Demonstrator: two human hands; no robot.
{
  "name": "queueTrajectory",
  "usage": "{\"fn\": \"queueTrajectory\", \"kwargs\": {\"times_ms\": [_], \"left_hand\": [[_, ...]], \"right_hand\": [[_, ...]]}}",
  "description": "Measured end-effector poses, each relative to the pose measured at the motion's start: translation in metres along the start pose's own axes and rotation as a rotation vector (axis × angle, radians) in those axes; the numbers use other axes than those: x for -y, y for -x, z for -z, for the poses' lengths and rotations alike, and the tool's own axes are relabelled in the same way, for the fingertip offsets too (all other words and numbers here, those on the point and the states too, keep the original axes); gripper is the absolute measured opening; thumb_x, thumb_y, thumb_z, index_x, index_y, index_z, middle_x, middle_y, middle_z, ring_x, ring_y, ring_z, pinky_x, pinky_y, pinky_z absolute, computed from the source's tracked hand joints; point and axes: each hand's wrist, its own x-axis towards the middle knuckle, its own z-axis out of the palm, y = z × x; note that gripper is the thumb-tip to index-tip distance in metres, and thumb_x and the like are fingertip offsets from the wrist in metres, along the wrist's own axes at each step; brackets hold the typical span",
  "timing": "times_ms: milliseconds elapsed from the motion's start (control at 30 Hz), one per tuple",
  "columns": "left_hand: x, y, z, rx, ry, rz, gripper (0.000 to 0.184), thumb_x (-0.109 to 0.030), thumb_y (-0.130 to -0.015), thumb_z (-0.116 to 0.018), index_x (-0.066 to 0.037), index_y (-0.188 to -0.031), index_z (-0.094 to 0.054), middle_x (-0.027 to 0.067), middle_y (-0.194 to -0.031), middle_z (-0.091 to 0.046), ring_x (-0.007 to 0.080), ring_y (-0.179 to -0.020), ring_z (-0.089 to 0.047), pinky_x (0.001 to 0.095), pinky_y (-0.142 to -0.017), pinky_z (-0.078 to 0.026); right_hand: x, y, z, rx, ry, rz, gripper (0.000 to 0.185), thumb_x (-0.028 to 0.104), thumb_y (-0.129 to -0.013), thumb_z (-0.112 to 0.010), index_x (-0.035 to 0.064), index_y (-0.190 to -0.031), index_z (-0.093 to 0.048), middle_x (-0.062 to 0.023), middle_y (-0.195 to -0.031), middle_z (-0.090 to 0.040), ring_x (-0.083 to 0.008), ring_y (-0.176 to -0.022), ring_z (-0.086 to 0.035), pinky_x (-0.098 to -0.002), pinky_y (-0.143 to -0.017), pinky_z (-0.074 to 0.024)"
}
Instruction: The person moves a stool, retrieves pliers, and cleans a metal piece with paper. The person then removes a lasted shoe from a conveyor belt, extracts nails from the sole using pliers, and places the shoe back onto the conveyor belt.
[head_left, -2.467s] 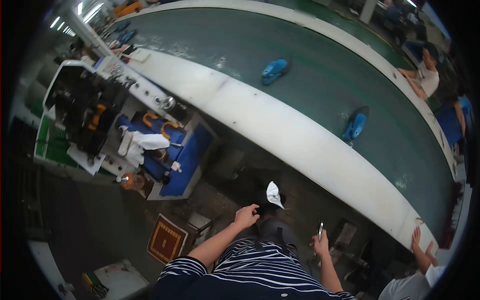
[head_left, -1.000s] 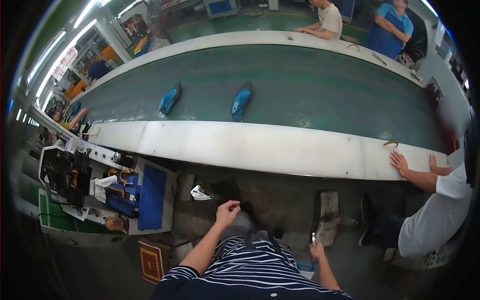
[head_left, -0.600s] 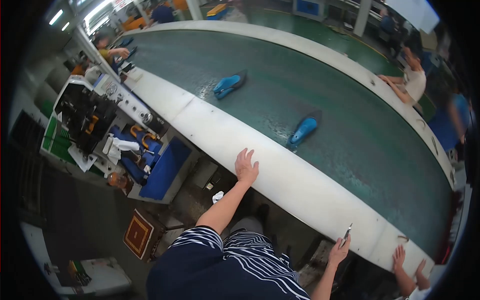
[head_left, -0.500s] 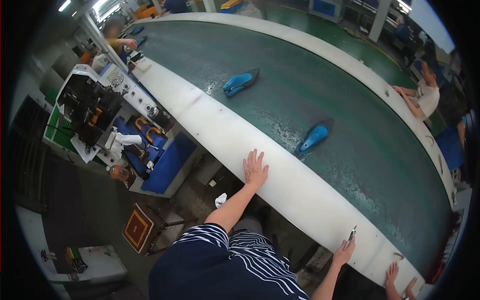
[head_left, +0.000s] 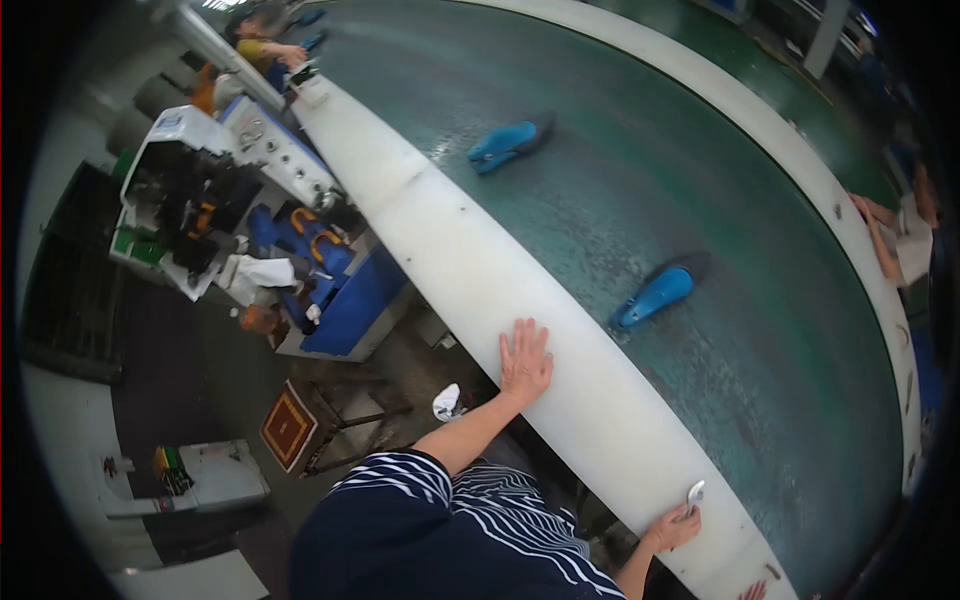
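Note:
My left hand (head_left: 526, 366) lies flat on the white border (head_left: 450, 255) of the conveyor, fingers spread and nothing in it. Nearer the right end of that border, my right hand (head_left: 673, 528) is closed around a small silver pincer-like tool (head_left: 695, 494); its curved metal head sticks out above the fingers, and the handle is hidden in the palm. On the green belt (head_left: 760, 370) beyond my hands lies a blue shoe last (head_left: 655, 300) with a dark toe part. A second blue shoe last (head_left: 503, 147) rests farther up the belt. Neither hand touches them.
A machine (head_left: 190, 190) with a blue tray (head_left: 350, 310) stands at left, near a stool (head_left: 288, 425). One person (head_left: 270, 45) works at the far upper left, another (head_left: 900, 235) across the belt. Someone else's fingers (head_left: 752, 592) show at the bottom right edge.
The whole view has shifted as my head turned. My left hand remains flat on the border. My right hand has turned, so the tool's curved head now shows. The other person's hands have mostly left view.

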Motion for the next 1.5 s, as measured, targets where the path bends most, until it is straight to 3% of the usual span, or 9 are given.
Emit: {"fn": "queueTrajectory", "kwargs": {"times_ms": [133,400,767,933,1000,1033,1167,1300,1500], "left_hand": [[0.008,-0.004,-0.011,-0.052,0.085,-0.019,0.061,-0.029,-0.093,-0.064,-0.01,-0.149,-0.049,0.0187,-0.163,-0.032,0.038,-0.156,-0.021,0.0648,-0.123,-0.013],[0.015,-0.042,0.047,-0.009,0.419,0.104,0.063,-0.025,-0.087,-0.075,-0.006,-0.142,-0.051,0.0198,-0.155,-0.044,0.0387,-0.142,-0.044,0.0506,-0.115,-0.038],[-0.164,-0.142,-0.015,0.155,0.277,-0.097,0.103,-0.042,-0.072,-0.089,-0.006,-0.155,-0.037,0.0212,-0.15,-0.051,0.0374,-0.136,-0.052,0.0487,-0.108,-0.045],[-0.13,-0.194,-0.03,0.286,0.279,-0.072,0.086,-0.042,-0.071,-0.087,-0.021,-0.147,-0.052,0.022,-0.116,-0.072,0.0419,-0.104,-0.07,0.0514,-0.089,-0.055],[-0.095,-0.212,-0.057,0.231,0.458,-0.159,0.083,-0.034,-0.069,-0.091,-0.003,-0.139,-0.058,0.0215,-0.111,-0.073,0.0374,-0.099,-0.071,0.0454,-0.092,-0.054],[-0.086,-0.223,-0.048,0.419,0.676,-0.143,0.076,-0.028,-0.075,-0.089,0.005,-0.135,-0.058,0.018,-0.113,-0.072,0.0309,-0.098,-0.069,0.041,-0.093,-0.053],[-0.054,-0.203,0.0,0.653,1.303,0.2,0.064,-0.016,-0.089,-0.08,0.002,-0.143,-0.051,0.0118,-0.127,-0.066,0.0244,-0.114,-0.064,0.0358,-0.099,-0.051],[-0.007,-0.143,0.076,0.805,1.424,0.176,0.063,-0.021,-0.096,-0.069,0.003,-0.148,-0.044,0.0208,-0.123,-0.066,0.0313,-0.105,-0.07,0.0411,-0.091,-0.058],[0.045,-0.048,0.138,0.672,1.451,0.199,0.072,-0.033,-0.096,-0.068,0.004,-0.151,-0.04,0.0229,-0.127,-0.066,0.0317,-0.115,-0.067,0.0421,-0.093,-0.058]], "right_hand": [[0.003,-0.003,0.011,-0.011,-0.029,0.004,0.04,0.032,-0.098,-0.063,-0.0009,-0.121,-0.063,-0.0201,-0.116,-0.064,-0.039,-0.109,-0.06,-0.0492,-0.095,-0.0479],[0.012,-0.022,0.007,0.098,-0.382,-0.099,0.043,0.014,-0.088,-0.073,-0.0008,-0.126,-0.059,-0.0191,-0.12,-0.062,-0.0364,-0.114,-0.058,-0.0452,-0.097,-0.0477],[0.089,-0.039,0.008,0.173,-0.379,-0.024,0.032,0.004,-0.083,-0.072,0.0043,-0.114,-0.062,-0.014,-0.103,-0.062,-0.0315,-0.095,-0.059,-0.0436,-0.087,-0.0472],[0.13,-0.026,-0.011,-0.022,-0.133,-0.061,0.02,0.014,-0.08,-0.07,0.0102,-0.096,-0.058,-0.012,-0.098,-0.061,-0.0335,-0.094,-0.058,-0.0476,-0.082,-0.0437],[0.134,-0.025,-0.005,-0.006,-0.14,-0.088,0.022,0.016,-0.08,-0.07,0.0111,-0.098,-0.059,-0.0111,-0.1,-0.061,-0.034,-0.097,-0.058,-0.0482,-0.084,-0.0437],[0.136,-0.022,-0.004,-0.015,-0.123,-0.106,0.023,0.017,-0.08,-0.071,0.0117,-0.099,-0.059,-0.0102,-0.102,-0.06,-0.033,-0.099,-0.058,-0.047,-0.085,-0.0445],[0.134,-0.024,-0.004,-0.011,-0.164,-0.092,0.025,0.018,-0.08,-0.071,0.013,-0.101,-0.059,-0.0087,-0.105,-0.06,-0.031,-0.101,-0.058,-0.0451,-0.086,-0.0451],[0.129,-0.02,-0.007,-0.041,-0.221,-0.092,0.024,0.016,-0.08,-0.072,0.0121,-0.099,-0.059,-0.0085,-0.104,-0.059,-0.031,-0.1,-0.058,-0.0448,-0.086,-0.0448],[0.123,-0.016,-0.006,-0.103,-0.301,-0.078,0.022,0.016,-0.081,-0.073,0.0113,-0.098,-0.059,-0.0083,-0.102,-0.059,-0.0307,-0.1,-0.058,-0.0446,-0.085,-0.0447]]}}
